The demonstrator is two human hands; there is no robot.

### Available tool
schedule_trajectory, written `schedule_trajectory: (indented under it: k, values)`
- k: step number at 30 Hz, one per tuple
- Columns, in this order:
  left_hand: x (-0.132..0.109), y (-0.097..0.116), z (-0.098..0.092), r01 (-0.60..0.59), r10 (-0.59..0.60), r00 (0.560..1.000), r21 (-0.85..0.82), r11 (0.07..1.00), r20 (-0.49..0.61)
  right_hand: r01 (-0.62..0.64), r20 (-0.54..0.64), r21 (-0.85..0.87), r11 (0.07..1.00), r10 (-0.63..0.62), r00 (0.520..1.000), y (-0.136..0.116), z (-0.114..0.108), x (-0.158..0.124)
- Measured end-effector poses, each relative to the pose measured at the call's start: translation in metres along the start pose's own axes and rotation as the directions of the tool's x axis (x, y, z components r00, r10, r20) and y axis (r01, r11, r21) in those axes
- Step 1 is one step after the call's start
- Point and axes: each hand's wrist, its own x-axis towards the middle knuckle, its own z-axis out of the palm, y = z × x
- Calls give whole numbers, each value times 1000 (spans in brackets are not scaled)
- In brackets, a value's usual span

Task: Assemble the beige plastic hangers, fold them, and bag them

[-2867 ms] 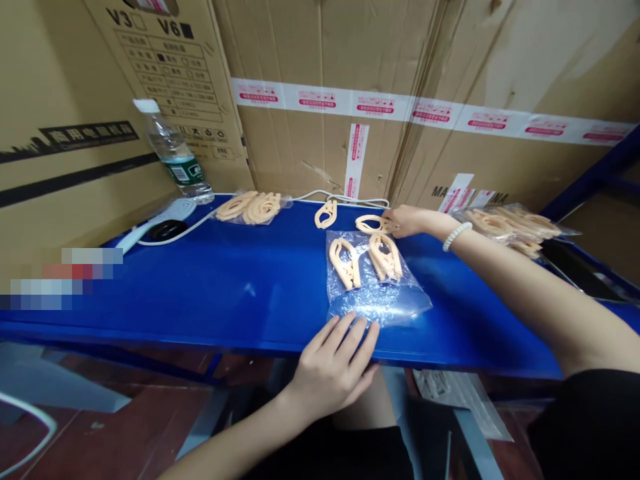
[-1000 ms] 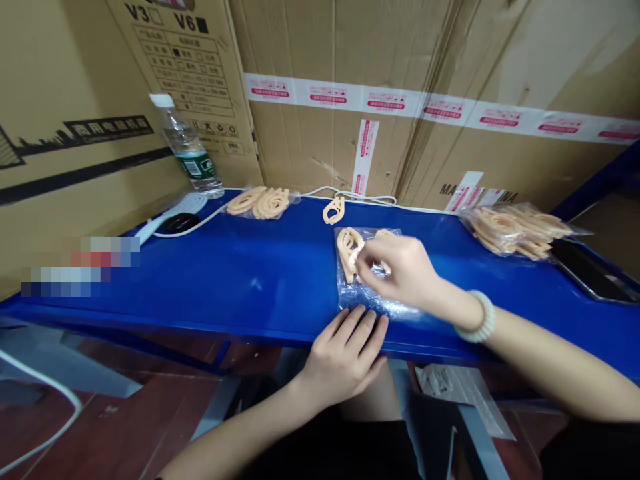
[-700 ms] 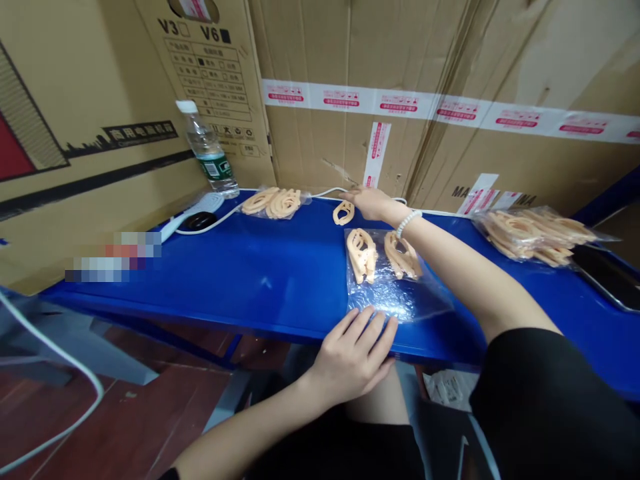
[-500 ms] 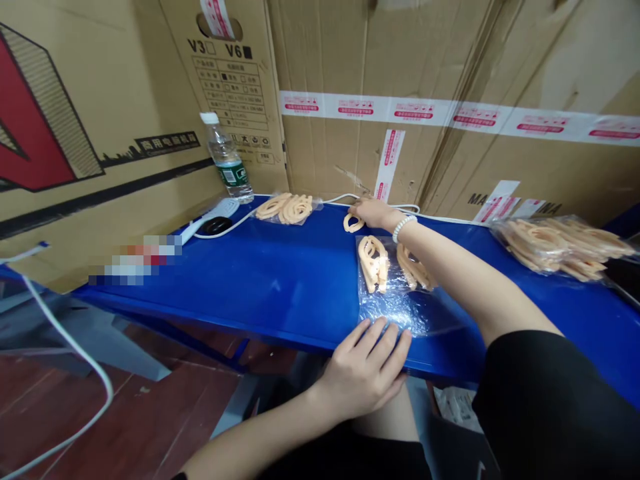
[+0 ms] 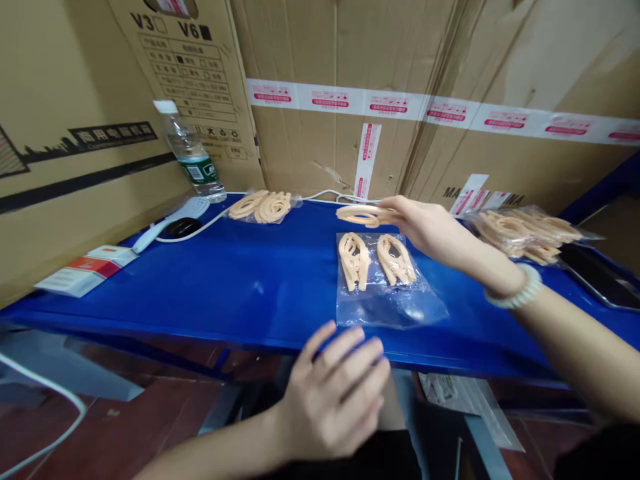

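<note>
My right hand (image 5: pixel 430 230) pinches a peach plastic folded hanger (image 5: pixel 357 213), raised above the back of the blue table. Its looped end points left, and my fingers cover the other end. Just in front of it lies a clear plastic bag (image 5: pixel 370 308), flat on the table. Two similar peach hangers, a left one (image 5: pixel 356 270) and a right one (image 5: pixel 400 269), rest side by side at the bag's far end. My left hand (image 5: pixel 340 393) hovers by the table's front edge with fingers apart, slightly blurred, holding nothing.
Bagged peach hangers lie at back left (image 5: pixel 273 207) and in a pile (image 5: pixel 520 230) at right, beside a dark phone (image 5: pixel 600 277). A water bottle (image 5: pixel 197 163), black mouse (image 5: pixel 183 227), cable and red-white box (image 5: pixel 90 267) stand left. Cardboard boxes (image 5: pixel 310 147) wall the back.
My right hand has lifted the folded hanger off the table and drawn it back toward me. My left hand has come off the bag's near edge. The view has shifted to the right.
</note>
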Motion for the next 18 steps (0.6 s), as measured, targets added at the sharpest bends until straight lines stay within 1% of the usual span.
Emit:
schedule_trajectory:
  k: [1,2,3,5,7,10,12,14,15,16,18]
  values:
    - [12,-6,-3,74,-76,994,30,997,72,-23,-73,-9,1000,22,997,-14,-13,-16]
    - [23,-13,-3,118,-124,983,51,992,137,-28,-154,-21,999,24,988,-27,-24,-33]
    - [33,-19,-2,139,-149,970,63,988,193,-22,-235,-43,999,11,972,-41,-34,-49]
    - [46,-29,6,150,-168,950,86,985,265,-74,-346,-86,994,40,938,-67,-49,-80]
    - [51,-32,15,144,-166,941,98,985,295,-111,-358,-80,991,75,931,-89,-58,-109]
    - [51,-32,23,133,-158,947,105,986,280,-130,-343,-62,990,101,934,-113,-60,-140]
    - [51,-31,24,133,-156,955,107,985,252,-130,-313,-21,991,117,943,-120,-53,-146]
    - [53,-32,23,142,-162,962,105,984,220,-103,-249,13,995,103,963,-121,-42,-140]
    - [55,-32,23,150,-167,964,99,984,206,-89,-208,-3,996,86,974,-119,-34,-133]
    - [57,-33,23,159,-174,966,91,983,194,-44,-189,-58,997,32,981,-116,-26,-124]
    - [61,-32,23,174,-185,967,76,982,177,68,-149,-238,969,-105,983,-107,-9,-106]
